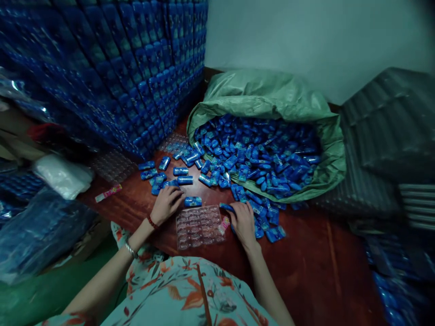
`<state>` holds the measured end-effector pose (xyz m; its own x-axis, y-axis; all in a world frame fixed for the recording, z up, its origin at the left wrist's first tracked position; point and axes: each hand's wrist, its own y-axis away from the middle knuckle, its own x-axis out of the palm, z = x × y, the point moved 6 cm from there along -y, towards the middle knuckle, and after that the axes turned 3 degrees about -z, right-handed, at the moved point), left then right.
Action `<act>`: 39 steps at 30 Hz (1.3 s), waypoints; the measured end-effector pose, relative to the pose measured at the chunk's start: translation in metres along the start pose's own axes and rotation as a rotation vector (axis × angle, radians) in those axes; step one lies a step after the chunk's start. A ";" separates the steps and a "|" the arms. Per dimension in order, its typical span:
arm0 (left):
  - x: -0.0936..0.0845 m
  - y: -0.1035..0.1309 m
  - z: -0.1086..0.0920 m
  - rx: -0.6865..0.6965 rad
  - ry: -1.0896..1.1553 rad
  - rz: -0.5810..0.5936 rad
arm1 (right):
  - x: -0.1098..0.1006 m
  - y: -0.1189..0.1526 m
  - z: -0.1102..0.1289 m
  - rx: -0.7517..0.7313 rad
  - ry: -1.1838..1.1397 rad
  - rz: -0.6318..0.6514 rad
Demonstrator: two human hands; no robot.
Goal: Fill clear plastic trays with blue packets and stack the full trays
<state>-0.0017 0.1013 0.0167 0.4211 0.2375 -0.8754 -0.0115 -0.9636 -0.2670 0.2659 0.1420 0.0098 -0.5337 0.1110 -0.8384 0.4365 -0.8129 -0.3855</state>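
Note:
A clear plastic tray with moulded hollows lies on the reddish-brown table between my hands. My left hand rests at its upper left, fingers bent and a little apart beside several small blue wrapped packets. Nothing shows in its grip, though its palm side is hidden. To the right of the tray, my right hand is closed on a blue packet, whose end sticks out past the fingers. A pink-and-yellow strip lies on the tray's right side. Another blue packet sits just above the tray.
A large green woven sack spills blue packets onto the table. Tall stacks of filled blue packs rise at left. Dark stacked trays stand at right. Another clear tray and a pink strip lie at left.

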 end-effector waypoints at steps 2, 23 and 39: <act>0.011 0.004 -0.011 -0.051 -0.068 0.058 | -0.007 0.001 0.002 0.051 -0.049 -0.035; -0.006 0.064 0.003 -0.693 0.748 -0.230 | 0.001 0.033 0.057 -0.253 -0.294 -0.031; 0.019 0.078 0.005 -0.560 0.475 -0.207 | 0.015 -0.026 0.091 -0.277 -0.015 0.409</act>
<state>0.0009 0.0310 -0.0228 0.7112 0.4637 -0.5284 0.5185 -0.8535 -0.0511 0.1808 0.1127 0.0422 -0.2879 -0.1948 -0.9376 0.7872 -0.6057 -0.1159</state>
